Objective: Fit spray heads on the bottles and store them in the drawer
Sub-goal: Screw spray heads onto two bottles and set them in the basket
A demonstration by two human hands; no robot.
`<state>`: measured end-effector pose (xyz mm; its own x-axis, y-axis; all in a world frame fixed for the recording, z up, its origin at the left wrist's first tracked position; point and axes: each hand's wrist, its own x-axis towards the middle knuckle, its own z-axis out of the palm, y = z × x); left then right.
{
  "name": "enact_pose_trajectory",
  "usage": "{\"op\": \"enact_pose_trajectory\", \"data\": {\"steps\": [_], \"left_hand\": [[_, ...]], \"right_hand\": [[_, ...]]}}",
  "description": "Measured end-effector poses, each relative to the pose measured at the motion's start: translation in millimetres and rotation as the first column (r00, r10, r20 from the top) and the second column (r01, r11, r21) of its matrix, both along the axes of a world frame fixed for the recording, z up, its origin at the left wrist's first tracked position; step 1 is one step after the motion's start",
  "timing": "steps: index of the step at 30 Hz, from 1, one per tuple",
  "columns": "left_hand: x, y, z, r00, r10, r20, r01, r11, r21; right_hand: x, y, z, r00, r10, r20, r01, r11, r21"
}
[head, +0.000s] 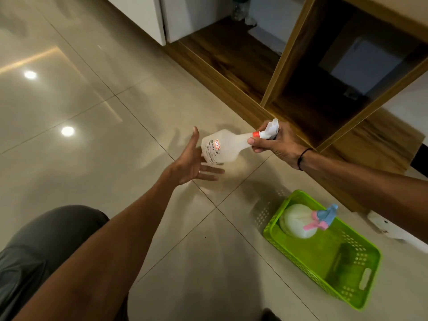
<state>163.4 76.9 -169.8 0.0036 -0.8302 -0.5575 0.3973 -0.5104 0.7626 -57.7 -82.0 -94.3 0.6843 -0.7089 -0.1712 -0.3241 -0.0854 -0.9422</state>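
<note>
Right hand (pixel 275 144) closed round neck and white spray head (pixel 270 129) of bottle (pixel 222 147), held sideways above tiled floor (pixel 92 112). Left hand (pixel 192 163) spread flat at bottle's 8 o'clock, touching its base. Green basket (pixel 324 256) at 5 o'clock, holding second bottle (pixel 298 224). Wooden cabinet (pixel 301 66) at 1 o'clock.

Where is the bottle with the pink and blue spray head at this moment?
In the head view, lower right, the white round bottle with the pink and blue spray head is inside the green perforated plastic basket on the tiled floor, at the basket's far end, below the right forearm.
</note>
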Motion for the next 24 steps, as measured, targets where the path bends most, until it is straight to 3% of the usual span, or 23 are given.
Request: {"op": "enact_pose_trajectory", "data": {"steps": [1, 3, 6, 8, 11, 13, 16, 20, 24], "left_hand": [[1.3, 2.5, 0.2, 0.997, -0.068, -0.039, 0.069, 0.997, 0.023], [-1.4, 5.2, -1.5, 0.995, -0.048, -0.086, 0.047, 0.999, -0.011], [2.3, 6.4, -4.0, 0.988, 0.041, -0.146, -0.065, 0.985, -0.16], [9.4, 5.4, -4.7, 0.984, -0.006, -0.179, -0.04, 0.966, -0.256], [7.0, 4.5, 5.1, 0.977, -0.055, -0.205, 0.024, 0.988, -0.152], [1.6, 3.6, 4.7, 0.992, -0.04, -0.118, 0.029, 0.995, -0.097], [-4.2, 3.5, -5.3, 0.996, -0.012, 0.086, 0.028, 0.983, -0.181], [-4.5, 0.3, 3.6, 0.925, -0.041, 0.377, 0.143, 0.959, -0.246], [-12.9, -4.1, 14.1, 0.856, 0.041, 0.515, 0.159, 0.928, -0.338]], "right_hand": [[-0.3, 1.1, -0.9, 1.0, 0.012, -0.003, -0.012, 1.0, -0.018], [-1.5, 2.7, -2.9, 1.0, 0.009, -0.012, -0.009, 1.0, -0.018], [-7.8, 1.1, -4.7, 0.998, -0.059, -0.017, 0.06, 0.995, 0.085], [-10.9, 0.2, -3.5, 0.998, -0.066, -0.018, 0.068, 0.99, 0.124], [-9.9, 0.6, -0.3, 0.999, -0.046, -0.01, 0.047, 0.994, 0.1], [-8.6, 1.3, 1.7, 1.0, -0.025, -0.005, 0.026, 0.996, 0.085], [-12.2, 0.7, 5.0, 1.0, -0.006, 0.002, 0.006, 0.993, 0.116], [-19.2, 0.6, 5.6, 1.0, -0.015, -0.006, 0.015, 0.991, 0.133], [-26.5, 0.4, 5.5, 0.999, -0.051, -0.016, 0.053, 0.985, 0.164]]}}
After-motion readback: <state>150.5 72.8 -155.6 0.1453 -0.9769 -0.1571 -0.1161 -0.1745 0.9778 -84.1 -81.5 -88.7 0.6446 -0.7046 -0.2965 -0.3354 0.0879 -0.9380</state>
